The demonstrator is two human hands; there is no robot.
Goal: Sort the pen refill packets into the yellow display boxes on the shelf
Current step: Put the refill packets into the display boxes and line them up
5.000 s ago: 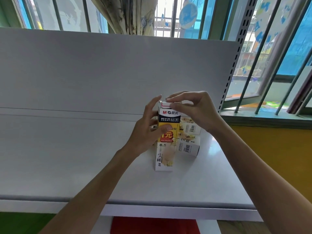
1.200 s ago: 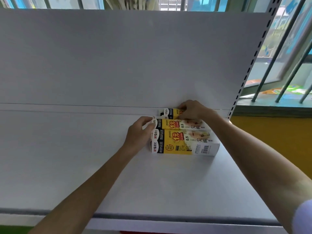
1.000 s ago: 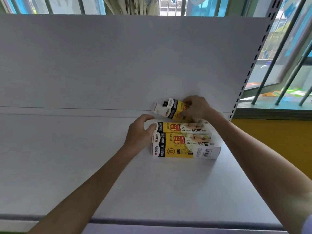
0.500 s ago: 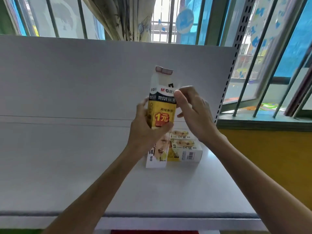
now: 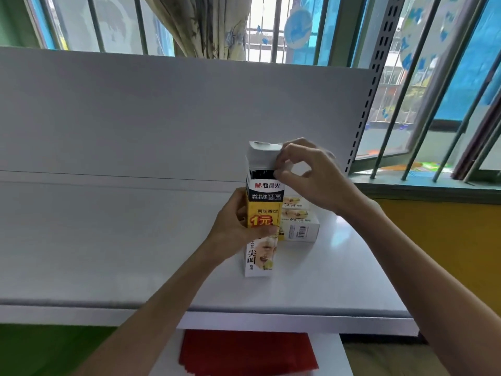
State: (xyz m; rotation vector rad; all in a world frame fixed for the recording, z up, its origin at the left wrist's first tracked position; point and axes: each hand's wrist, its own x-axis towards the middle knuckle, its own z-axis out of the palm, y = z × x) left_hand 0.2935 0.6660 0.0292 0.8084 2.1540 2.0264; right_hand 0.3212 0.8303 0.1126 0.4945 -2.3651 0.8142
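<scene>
- Upright box (image 5: 261, 213) above shelf (image 5: 108, 240), R of centre; L hand (image 5: 238, 226) round its middle, R hand (image 5: 306, 175) at its top.
- Lying boxes (image 5: 299, 226) just behind, to R.

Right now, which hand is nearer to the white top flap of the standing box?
Right. The right hand pinches the flap itself; the left hand grips the box at its yellow middle, lower down.

Yellow box (image 5: 262, 213): off the back row where it lay flat a second ago, now upright mid-frame in front of the other two boxes (image 5: 299, 226).
Top flap (image 5: 262, 156): straight up half a second ago, now bent over the mouth.
Right hand (image 5: 311, 177): fingertips now pinch the flap's right edge.
Left hand (image 5: 234, 226): off the lying boxes' ends, now wrapped round the upright box's middle.
</scene>
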